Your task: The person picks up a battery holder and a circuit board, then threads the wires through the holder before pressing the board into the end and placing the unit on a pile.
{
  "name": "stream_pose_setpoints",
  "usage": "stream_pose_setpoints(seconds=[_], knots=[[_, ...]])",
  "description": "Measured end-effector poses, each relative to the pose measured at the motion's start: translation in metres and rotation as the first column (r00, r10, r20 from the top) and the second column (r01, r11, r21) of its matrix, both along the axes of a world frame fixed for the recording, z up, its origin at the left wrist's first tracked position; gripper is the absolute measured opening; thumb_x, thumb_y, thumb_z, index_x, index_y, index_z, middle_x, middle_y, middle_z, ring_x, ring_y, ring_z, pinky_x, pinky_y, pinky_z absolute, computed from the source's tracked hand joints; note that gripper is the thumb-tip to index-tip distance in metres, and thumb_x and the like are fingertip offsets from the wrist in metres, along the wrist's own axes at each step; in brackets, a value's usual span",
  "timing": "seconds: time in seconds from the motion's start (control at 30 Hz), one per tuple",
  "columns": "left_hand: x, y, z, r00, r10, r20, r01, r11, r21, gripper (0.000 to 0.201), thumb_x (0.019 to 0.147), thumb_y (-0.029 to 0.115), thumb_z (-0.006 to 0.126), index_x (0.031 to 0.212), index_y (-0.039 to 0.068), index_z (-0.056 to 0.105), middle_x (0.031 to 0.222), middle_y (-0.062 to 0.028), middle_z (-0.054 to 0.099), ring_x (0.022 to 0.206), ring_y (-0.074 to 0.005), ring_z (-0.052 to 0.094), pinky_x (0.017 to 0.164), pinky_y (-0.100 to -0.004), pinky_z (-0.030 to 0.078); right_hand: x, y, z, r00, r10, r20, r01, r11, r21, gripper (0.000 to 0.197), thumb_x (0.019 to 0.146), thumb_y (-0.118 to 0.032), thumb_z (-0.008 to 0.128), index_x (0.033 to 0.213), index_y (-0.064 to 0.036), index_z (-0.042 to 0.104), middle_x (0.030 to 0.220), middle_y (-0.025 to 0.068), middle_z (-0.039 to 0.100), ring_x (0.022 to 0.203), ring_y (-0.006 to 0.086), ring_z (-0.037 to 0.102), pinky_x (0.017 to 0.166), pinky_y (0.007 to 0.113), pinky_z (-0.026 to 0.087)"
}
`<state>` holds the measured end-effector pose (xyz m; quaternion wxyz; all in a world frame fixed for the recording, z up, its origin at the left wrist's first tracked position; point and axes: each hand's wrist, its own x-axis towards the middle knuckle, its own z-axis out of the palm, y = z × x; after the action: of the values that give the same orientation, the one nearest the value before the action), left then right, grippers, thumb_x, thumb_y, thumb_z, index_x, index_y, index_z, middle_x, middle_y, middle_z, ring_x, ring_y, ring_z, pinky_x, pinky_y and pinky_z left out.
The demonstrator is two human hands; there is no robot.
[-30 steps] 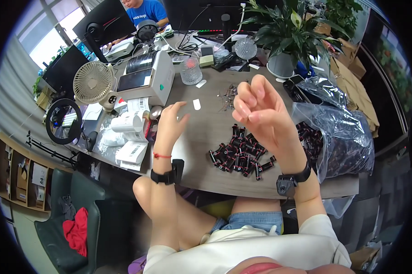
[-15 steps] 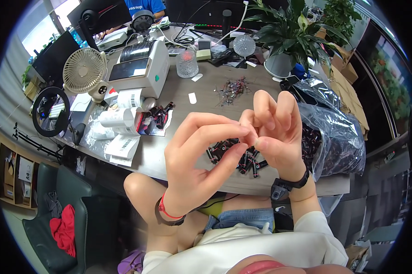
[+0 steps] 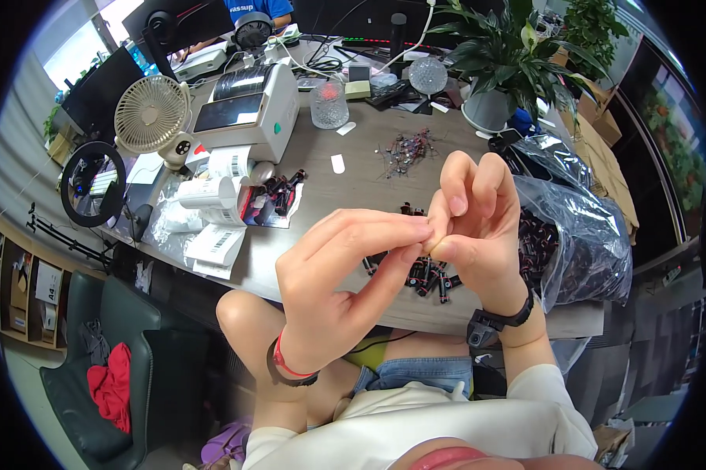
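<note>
Above the desk's near edge, my left hand [image 3: 341, 274] and my right hand [image 3: 482, 239] meet at the fingertips. Thumb and index finger of each are pinched together, and whatever lies between them is too small or hidden to name. The other fingers of my right hand curl loosely upward. Below and behind the hands lies a pile of small black cylindrical pieces with reddish parts [image 3: 445, 287], partly covered by my fingers. Farther back on the desk is a tangled heap of tiny beads and thin wires [image 3: 410, 151].
A clear plastic bag [image 3: 592, 270] full of similar black pieces stands at the right. At the left are a white label printer [image 3: 278, 117], a paper label strip [image 3: 218, 244], and a fan [image 3: 151, 111]. A glass cup [image 3: 328, 107] and potted plant [image 3: 486, 111] stand behind.
My left fingers have straightened somewhat and lie closer together, still meeting the right fingertips. The whole view has shifted slightly, so the desk items appear a little lower and to the right.
</note>
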<state>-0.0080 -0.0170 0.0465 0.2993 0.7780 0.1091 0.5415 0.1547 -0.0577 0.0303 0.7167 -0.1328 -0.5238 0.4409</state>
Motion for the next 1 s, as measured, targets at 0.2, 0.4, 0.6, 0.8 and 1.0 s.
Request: stream_pose_setpoints(seconds=[0.2, 0.4, 0.6, 0.8, 1.0], knots=[[-0.004, 0.002, 0.002, 0.985, 0.153, -0.073, -0.14, 0.978, 0.157, 0.022, 0.068, -0.003, 0.069, 0.089, 0.003, 0.066, 0.079, -0.0052, 0.066, 0.072, -0.0191, 0.064, 0.059, -0.0272, 0.049, -0.004, -0.007, 0.005, 0.983, -0.149, 0.103, 0.157, 0.985, -0.077, 0.045, 0.071, 0.015, 0.068, 0.077, -0.0088, 0.031, 0.089, 0.0052, 0.044, 0.082, 0.0176, 0.065, 0.067, 0.027, 0.056], [0.0, 0.002, 0.003, 0.88, 0.437, -0.186, -0.292, 0.806, 0.514, 0.019, 0.066, -0.005, 0.069, 0.082, 0.003, 0.064, 0.074, -0.006, 0.064, 0.068, -0.0221, 0.062, 0.059, -0.0295, 0.048, -0.003, -0.02, 0.018, 0.781, -0.394, 0.484, 0.481, 0.875, -0.063, 0.038, 0.072, 0.013, 0.068, 0.075, -0.0043, 0.034, 0.09, 0.0053, 0.046, 0.084, 0.0141, 0.063, 0.072, 0.024, 0.056], [0.008, 0.018, -0.014, 0.879, 0.472, -0.073, -0.32, 0.696, 0.642, 0.018, 0.063, 0.005, 0.066, 0.081, 0.006, 0.063, 0.074, -0.0004, 0.062, 0.068, -0.017, 0.062, 0.057, -0.0266, 0.046, -0.001, -0.021, 0.013, 0.716, -0.453, 0.532, 0.521, 0.853, 0.026, 0.035, 0.073, 0.015, 0.066, 0.075, -0.0031, 0.035, 0.091, 0.0058, 0.046, 0.084, 0.0142, 0.064, 0.076, 0.024, 0.056], [0.014, 0.024, -0.018, 0.9, 0.413, 0.137, -0.426, 0.774, 0.468, 0.016, 0.065, -0.002, 0.065, 0.079, 0.006, 0.064, 0.071, -0.0012, 0.063, 0.067, -0.0155, 0.061, 0.059, -0.0251, 0.046, -0.017, -0.02, 0.009, 0.779, -0.555, 0.293, 0.556, 0.827, 0.087, 0.035, 0.075, 0.018, 0.061, 0.076, -0.0037, 0.034, 0.092, 0.0076, 0.047, 0.09, 0.0204, 0.065, 0.076, 0.028, 0.057], [0.008, 0.01, -0.017, 0.975, 0.146, 0.167, -0.077, 0.929, -0.363, 0.009, 0.077, -0.001, 0.063, 0.085, 0.003, 0.066, 0.078, -0.0044, 0.067, 0.073, -0.0108, 0.062, 0.064, -0.0232, 0.048, -0.011, -0.019, 0.008, 0.953, -0.292, 0.085, 0.301, 0.946, -0.123, 0.033, 0.077, 0.017, 0.059, 0.078, -0.0058, 0.034, 0.093, 0.0075, 0.047, 0.091, 0.0256, 0.066, 0.077, 0.031, 0.058]])
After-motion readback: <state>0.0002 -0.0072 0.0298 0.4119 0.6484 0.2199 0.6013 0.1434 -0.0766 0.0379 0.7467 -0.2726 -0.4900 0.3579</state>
